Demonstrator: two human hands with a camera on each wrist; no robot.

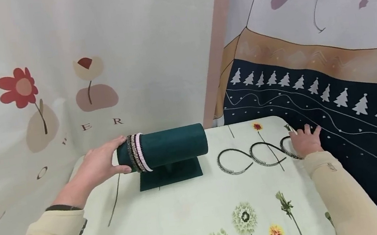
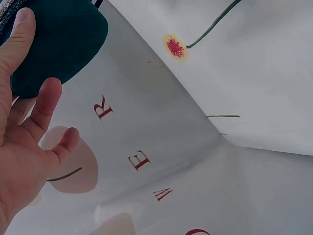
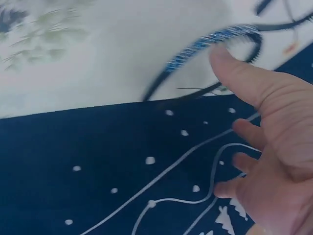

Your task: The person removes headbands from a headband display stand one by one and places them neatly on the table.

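Note:
A dark green velvet headband stand [image 1: 174, 145], a padded roll on a flat base, stands toward the back of the table. My left hand [image 1: 102, 159] grips the roll's left end, thumb on the near side. Several headbands [image 1: 141, 153], dark, glittery and pale pink, circle the roll beside that hand. My right hand [image 1: 306, 141] is at the table's right edge with fingers spread, over the rightmost headband [image 1: 289, 154]. In the right wrist view, the thumb lies at the glittery band of this black headband [image 3: 195, 49], which has small teeth.
Two more black toothed headbands, a left one [image 1: 230, 172] and a middle one [image 1: 264, 164], lie in a row between stand and right hand. A flower-print cloth [image 1: 188, 222] covers the table. Printed curtains [image 1: 151, 58] hang behind and a dark tree-patterned one [image 1: 358, 142] at right.

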